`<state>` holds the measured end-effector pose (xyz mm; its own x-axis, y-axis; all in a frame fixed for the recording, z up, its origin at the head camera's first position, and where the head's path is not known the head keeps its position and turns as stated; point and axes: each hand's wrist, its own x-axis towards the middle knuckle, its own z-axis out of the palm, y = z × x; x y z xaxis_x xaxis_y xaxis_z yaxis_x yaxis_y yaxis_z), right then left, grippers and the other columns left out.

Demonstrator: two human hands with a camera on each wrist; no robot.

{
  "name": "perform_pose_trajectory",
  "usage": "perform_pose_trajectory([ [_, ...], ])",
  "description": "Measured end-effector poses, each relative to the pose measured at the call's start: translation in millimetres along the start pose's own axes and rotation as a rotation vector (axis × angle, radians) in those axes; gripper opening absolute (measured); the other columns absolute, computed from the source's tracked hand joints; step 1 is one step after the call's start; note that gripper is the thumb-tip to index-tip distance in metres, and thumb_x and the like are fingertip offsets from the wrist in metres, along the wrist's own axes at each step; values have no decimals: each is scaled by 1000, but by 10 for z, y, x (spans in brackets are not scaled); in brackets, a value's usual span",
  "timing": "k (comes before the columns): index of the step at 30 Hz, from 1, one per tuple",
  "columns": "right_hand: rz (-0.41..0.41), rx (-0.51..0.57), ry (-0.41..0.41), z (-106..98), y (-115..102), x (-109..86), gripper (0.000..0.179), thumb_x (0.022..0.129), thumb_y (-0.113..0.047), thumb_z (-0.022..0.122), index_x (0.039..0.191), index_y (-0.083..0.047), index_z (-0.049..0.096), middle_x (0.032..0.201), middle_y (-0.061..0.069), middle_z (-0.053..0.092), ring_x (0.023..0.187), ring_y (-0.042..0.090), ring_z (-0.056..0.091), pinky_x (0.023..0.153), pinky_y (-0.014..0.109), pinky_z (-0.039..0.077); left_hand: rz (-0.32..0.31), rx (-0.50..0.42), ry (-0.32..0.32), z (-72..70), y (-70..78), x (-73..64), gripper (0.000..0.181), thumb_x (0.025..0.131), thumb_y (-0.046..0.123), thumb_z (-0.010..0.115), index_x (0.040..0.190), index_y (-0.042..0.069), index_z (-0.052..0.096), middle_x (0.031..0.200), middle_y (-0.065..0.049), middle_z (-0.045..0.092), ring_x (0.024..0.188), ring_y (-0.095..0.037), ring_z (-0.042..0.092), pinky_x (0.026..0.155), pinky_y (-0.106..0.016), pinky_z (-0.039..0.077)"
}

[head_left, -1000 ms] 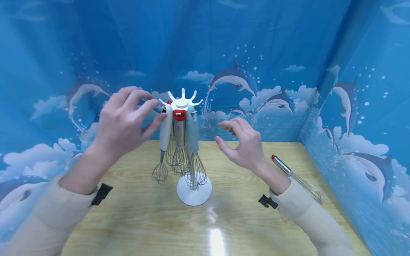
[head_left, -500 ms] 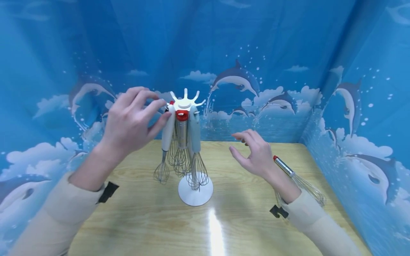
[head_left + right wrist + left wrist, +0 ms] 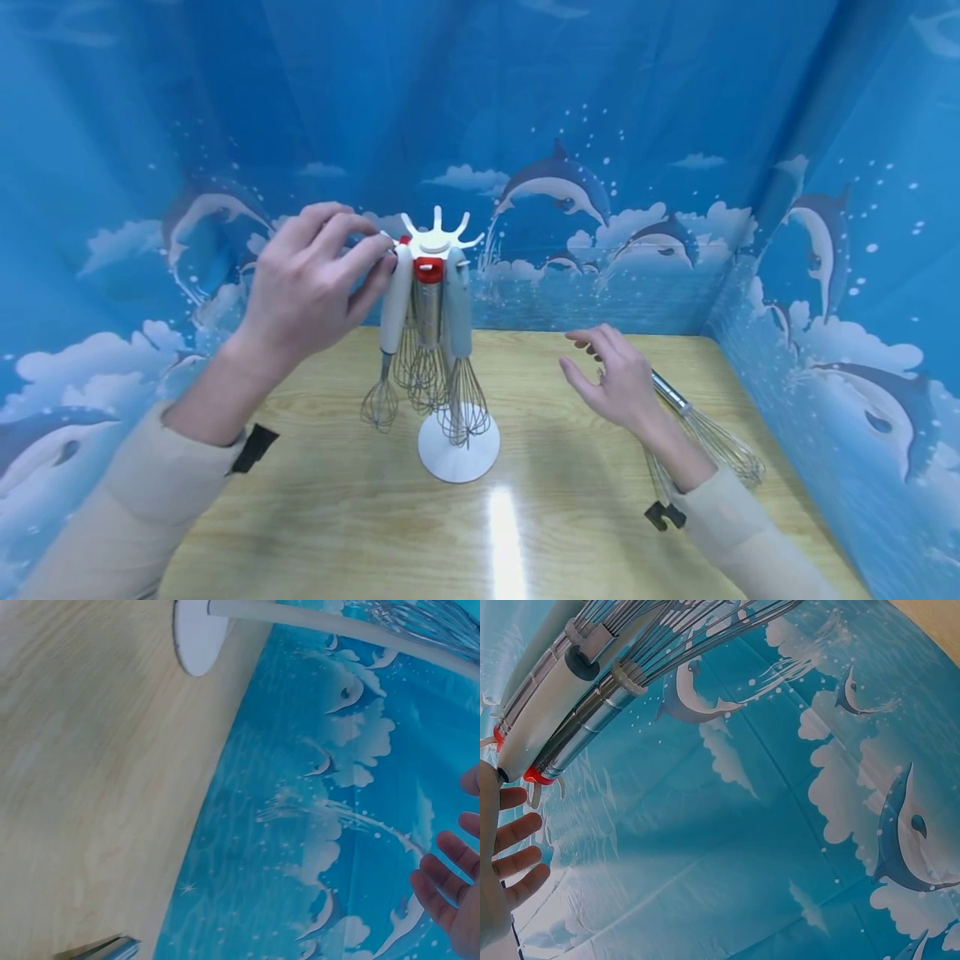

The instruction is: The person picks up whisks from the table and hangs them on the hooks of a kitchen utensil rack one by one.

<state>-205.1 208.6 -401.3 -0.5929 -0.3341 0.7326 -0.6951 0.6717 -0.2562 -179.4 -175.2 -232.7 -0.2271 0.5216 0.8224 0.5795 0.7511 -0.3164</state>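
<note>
A white rack (image 3: 435, 240) with radiating hooks stands on a round base (image 3: 459, 467). Several whisks hang from it: a white-handled whisk (image 3: 396, 308), a red-topped steel whisk (image 3: 430, 312) and a grey-blue-handled whisk (image 3: 458, 308) at the front, with another partly hidden behind. My left hand (image 3: 307, 279) pinches the top end of the white-handled whisk at its hook; in the left wrist view the other fingers (image 3: 517, 832) extend loosely. To the right, my right hand (image 3: 615, 379) hovers with relaxed fingers, holding nothing. Beyond it lies a steel-handled whisk (image 3: 708, 433), its handle end hidden by the hand.
Wires of another whisk (image 3: 657, 475) show beside my right forearm, mostly covered by it. The wooden table (image 3: 337, 517) ends at a blue dolphin-print curtain (image 3: 637, 125) behind and at both sides. Light glares off the table's front.
My right hand has moved right and down, away from the rack toward the lying whisks, and now covers one's red end. The left hand stays at the white-handled whisk; the view has shifted slightly.
</note>
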Motion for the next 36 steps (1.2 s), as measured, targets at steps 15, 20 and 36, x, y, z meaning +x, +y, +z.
perform_pose_trajectory([
  [15, 124, -131, -40, 37, 342, -264, 36, 88, -25, 81, 119, -10, 73, 99, 8, 75, 74, 19, 65, 57, 31, 50, 16, 25, -69, -7, -6, 14, 26, 104, 21, 60, 101, 1, 77, 103, -22, 76, 104, -43, 70, 90, -52, 62],
  [20, 160, -170, -74, 26, 426, -327, 35, 89, -29, 80, 119, -12, 73, 99, 8, 75, 70, 18, 62, 55, 27, 44, 20, 16, -55, -4, -13, 26, 26, 103, 21, 60, 99, 1, 77, 103, -21, 77, 104, -43, 71, 90, -52, 63],
  [36, 341, -244, -235, -33, 661, -546, 43, 94, -36, 75, 127, -10, 70, 106, 13, 75, 87, 30, 70, 61, 40, 54, -1, 55, -128, -34, 11, 25, 24, 104, 19, 58, 102, 3, 76, 107, -19, 76, 105, -41, 67, 86, -50, 62],
])
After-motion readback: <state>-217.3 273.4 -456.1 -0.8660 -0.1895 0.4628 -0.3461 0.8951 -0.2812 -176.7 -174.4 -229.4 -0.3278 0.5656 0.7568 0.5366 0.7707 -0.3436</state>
